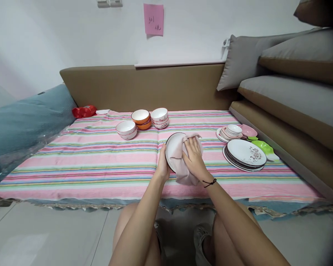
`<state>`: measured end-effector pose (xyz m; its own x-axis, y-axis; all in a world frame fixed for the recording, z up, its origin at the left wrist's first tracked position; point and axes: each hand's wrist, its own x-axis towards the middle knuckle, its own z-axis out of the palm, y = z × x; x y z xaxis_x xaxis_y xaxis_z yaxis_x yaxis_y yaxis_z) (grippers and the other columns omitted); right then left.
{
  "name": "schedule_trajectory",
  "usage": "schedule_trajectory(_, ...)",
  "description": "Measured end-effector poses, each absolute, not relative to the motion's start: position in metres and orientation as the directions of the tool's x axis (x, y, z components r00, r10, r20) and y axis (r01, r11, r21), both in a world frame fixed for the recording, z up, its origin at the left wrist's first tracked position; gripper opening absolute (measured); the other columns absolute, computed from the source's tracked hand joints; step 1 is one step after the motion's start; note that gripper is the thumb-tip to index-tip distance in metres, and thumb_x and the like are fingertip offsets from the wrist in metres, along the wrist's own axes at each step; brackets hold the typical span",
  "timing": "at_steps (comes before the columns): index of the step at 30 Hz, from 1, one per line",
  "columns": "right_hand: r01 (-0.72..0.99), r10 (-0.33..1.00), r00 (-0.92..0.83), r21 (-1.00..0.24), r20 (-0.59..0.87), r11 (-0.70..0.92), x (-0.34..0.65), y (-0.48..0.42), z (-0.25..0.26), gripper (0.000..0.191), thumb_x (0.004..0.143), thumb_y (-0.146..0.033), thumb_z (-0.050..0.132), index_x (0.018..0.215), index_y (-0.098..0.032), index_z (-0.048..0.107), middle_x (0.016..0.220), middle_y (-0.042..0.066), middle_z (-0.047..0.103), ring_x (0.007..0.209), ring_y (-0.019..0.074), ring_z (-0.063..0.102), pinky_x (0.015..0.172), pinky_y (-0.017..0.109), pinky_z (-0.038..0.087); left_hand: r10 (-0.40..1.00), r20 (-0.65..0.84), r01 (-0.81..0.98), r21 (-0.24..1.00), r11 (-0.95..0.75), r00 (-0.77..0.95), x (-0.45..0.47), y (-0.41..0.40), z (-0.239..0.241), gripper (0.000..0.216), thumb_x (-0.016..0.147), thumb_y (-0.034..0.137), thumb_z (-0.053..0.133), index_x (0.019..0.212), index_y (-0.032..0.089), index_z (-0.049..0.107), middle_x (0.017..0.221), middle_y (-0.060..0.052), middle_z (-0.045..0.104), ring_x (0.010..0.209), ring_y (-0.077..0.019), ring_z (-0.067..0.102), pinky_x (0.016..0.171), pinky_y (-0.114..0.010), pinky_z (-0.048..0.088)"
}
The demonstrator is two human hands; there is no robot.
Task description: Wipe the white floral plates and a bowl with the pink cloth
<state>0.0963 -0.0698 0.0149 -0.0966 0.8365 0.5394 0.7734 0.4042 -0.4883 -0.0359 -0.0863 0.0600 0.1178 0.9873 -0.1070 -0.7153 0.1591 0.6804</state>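
A white plate with a dark rim [170,146] is held up in front of me, above the striped cloth. My left hand [162,164] grips its left edge, thumb along the rim. Over the plate's right side lies a pale pink cloth [184,173], its lower end hanging past the edge. My right hand [193,157] presses flat on this cloth, fingers stretched out against the plate. The cloth and hand hide much of the plate's face.
Stacked bowls stand behind to the left: white [126,129], orange-sided [141,118] and patterned [160,117]. At right are a stack of plates [245,153], small dishes [233,130] and a green dish [263,147]. A red bag [84,111] lies far left; cushions [296,96] rise at right.
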Motion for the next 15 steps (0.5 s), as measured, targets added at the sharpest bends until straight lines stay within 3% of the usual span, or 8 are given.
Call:
schedule_trajectory(4, 0.772, 0.829, -0.137, -0.466, 0.543, 0.433, 0.088, -0.076, 0.016, 0.054, 0.093, -0.033, 0.037, 0.144, -0.016, 0.032, 0.155, 0.012, 0.016, 0.144, 0.0292, 0.002, 0.113, 0.06, 0.015, 0.978, -0.121, -0.661, 0.722, 0.204, 0.17, -0.04, -0.089, 0.061, 0.038, 0.083, 0.043, 0.056, 0.103, 0.015, 0.069, 0.104, -0.008, 0.071, 0.109, -0.0265, 0.06, 0.097, -0.035, 0.043)
schedule_trajectory(9, 0.659, 0.804, -0.363, -0.48, 0.472, 0.579, 0.072, -0.089, 0.022, 0.058, 0.09, -0.021, 0.032, 0.148, -0.018, 0.024, 0.156, 0.009, 0.014, 0.144, 0.0237, 0.003, 0.114, 0.056, 0.015, 0.968, -0.15, -0.595, 0.767, 0.241, 0.199, -0.041, -0.091, 0.054, 0.028, 0.071, 0.027, 0.068, 0.096, 0.013, 0.07, 0.091, -0.007, 0.072, 0.1, -0.0246, 0.063, 0.097, -0.034, 0.041)
schedule_trajectory(12, 0.611, 0.768, -0.435, -0.473, 0.469, 0.635, 0.072, -0.09, 0.029, 0.056, 0.089, -0.02, 0.034, 0.145, -0.019, 0.032, 0.155, 0.008, 0.017, 0.144, 0.0229, 0.005, 0.115, 0.054, 0.014, 0.971, -0.207, -0.649, 0.723, 0.236, 0.122, -0.04, -0.089, 0.053, 0.022, 0.068, 0.021, 0.064, 0.087, 0.013, 0.071, 0.084, -0.007, 0.072, 0.098, -0.0256, 0.063, 0.094, -0.034, 0.043)
schedule_trajectory(15, 0.609, 0.781, -0.4, -0.497, 0.48, 0.618, 0.079, -0.088, 0.038, 0.046, 0.093, -0.027, 0.035, 0.138, -0.023, 0.043, 0.153, 0.007, 0.026, 0.144, 0.0231, 0.013, 0.114, 0.055, 0.014, 0.96, -0.275, -0.706, 0.669, 0.232, 0.054, -0.041, -0.086, 0.055, 0.019, 0.066, 0.018, 0.06, 0.082, 0.013, 0.069, 0.079, -0.006, 0.07, 0.093, -0.0253, 0.064, 0.086, -0.033, 0.047)
